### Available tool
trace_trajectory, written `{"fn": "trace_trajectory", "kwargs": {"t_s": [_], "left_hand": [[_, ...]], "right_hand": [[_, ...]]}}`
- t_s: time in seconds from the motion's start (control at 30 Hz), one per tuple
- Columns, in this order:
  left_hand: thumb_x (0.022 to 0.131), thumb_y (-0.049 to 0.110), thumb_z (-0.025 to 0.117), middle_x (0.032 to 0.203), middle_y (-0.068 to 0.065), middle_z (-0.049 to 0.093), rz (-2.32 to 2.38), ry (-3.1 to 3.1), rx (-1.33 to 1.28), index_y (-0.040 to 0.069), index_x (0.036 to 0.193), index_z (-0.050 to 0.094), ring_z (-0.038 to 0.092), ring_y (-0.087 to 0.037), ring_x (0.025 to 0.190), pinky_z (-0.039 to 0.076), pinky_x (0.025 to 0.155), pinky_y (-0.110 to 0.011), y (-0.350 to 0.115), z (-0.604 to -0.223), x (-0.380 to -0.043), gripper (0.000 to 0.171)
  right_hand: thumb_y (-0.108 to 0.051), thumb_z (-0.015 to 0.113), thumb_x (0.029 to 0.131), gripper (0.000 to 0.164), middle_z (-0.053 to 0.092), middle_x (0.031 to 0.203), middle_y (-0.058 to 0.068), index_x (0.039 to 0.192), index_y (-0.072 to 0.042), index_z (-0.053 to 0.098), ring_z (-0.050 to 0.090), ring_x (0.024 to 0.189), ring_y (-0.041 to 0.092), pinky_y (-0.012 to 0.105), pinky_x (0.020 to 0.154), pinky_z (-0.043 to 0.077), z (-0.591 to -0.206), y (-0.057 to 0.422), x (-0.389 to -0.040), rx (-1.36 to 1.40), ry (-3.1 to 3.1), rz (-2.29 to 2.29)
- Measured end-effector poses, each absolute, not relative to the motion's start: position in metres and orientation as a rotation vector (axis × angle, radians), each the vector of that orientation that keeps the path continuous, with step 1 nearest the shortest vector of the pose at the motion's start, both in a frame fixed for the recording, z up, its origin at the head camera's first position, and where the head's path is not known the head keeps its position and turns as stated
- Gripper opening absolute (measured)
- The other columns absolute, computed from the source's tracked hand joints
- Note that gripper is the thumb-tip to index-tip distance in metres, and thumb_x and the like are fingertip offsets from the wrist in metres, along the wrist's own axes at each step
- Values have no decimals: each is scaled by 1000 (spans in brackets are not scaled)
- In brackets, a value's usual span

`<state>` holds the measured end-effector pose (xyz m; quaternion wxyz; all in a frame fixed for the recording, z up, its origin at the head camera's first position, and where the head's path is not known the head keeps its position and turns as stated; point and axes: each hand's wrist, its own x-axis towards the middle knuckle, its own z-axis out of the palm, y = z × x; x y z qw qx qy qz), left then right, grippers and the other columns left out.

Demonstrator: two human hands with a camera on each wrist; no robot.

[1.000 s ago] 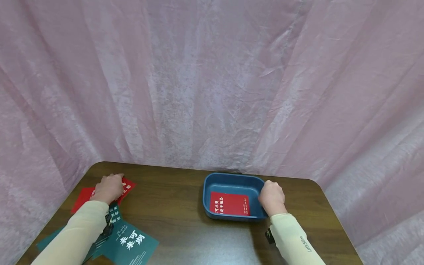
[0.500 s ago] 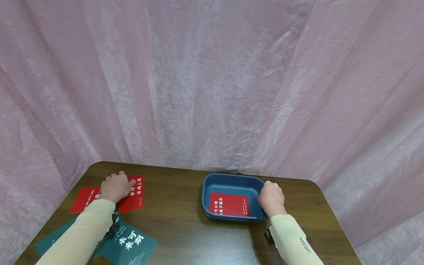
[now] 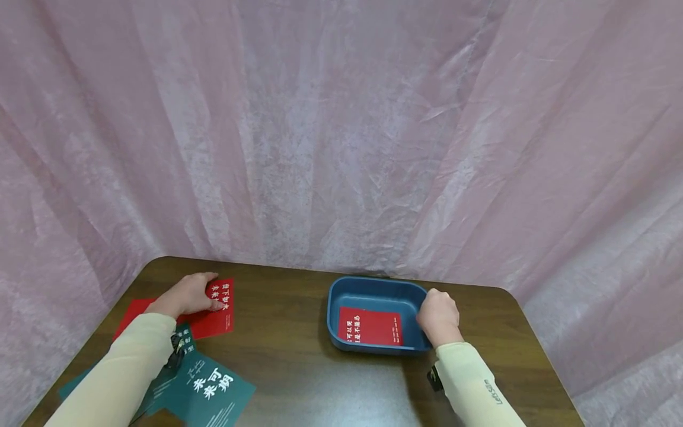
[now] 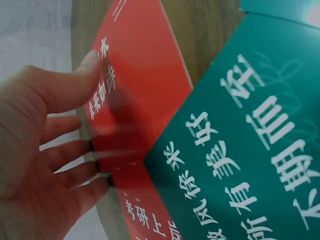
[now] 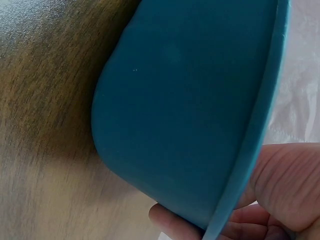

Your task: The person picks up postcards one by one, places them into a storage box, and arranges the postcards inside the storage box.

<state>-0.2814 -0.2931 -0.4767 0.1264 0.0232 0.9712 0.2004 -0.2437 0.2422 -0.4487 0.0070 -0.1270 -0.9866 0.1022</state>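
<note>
My left hand [image 3: 188, 295] is over a red card [image 3: 216, 317] with white characters at the table's far left. Its thumb touches the card's printed face in the left wrist view, and the other fingers [image 4: 70, 152] are spread along the edge, apart from the thumb. A second red card [image 4: 142, 205] lies partly under a green card [image 4: 235, 145]. On the right, my right hand [image 3: 439, 318] grips the right end of a blue rectangular tray [image 3: 376, 284], fingers and thumb around its rim [image 5: 267, 95]. Inside the tray lies another red card [image 3: 370, 327].
Several green cards overlap at the table's front left, one [image 3: 216, 391] with large white characters; my left forearm partly covers them. The brown wooden table [image 3: 288, 350] ends against a pink curtain [image 3: 331, 148] at the back.
My left hand first slid the red card rightward, uncovering more of it, then its thumb and index finger spread apart over the card. The right hand and tray stay in place.
</note>
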Motion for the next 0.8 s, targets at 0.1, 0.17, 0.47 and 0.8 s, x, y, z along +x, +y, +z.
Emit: {"fn": "trace_trajectory", "kwargs": {"t_s": [0.1,0.17,0.47,0.8], "left_hand": [[58,41,86,128,-28,46,579,2825,48,-3,138,37,46,-39,104,50,78,-53,-289,-477,-283,103],[57,40,87,122,-27,50,540,2860,67,-4,134,42,48,-38,101,50,78,-53,-287,-477,-285,99],[53,41,87,103,-25,50,367,2925,100,-6,122,46,46,-41,94,46,74,-56,-264,-472,-287,93],[53,36,87,97,-21,51,501,2807,30,-3,115,40,52,-35,87,41,73,-51,-242,-471,-276,87]], "right_hand": [[-12,66,78,25,66,84,23,95,6,63,63,66,32,47,50,51,-448,243,-244,-401,-3085,309],[-12,65,79,25,66,85,24,96,6,63,64,67,33,47,50,51,-448,243,-244,-408,-3090,305],[-11,65,79,26,65,85,25,97,7,62,63,67,34,47,51,52,-447,246,-241,-416,-3101,306],[-11,65,77,27,66,89,26,97,7,63,64,73,37,49,54,52,-446,245,-240,-412,-3099,304]]}}
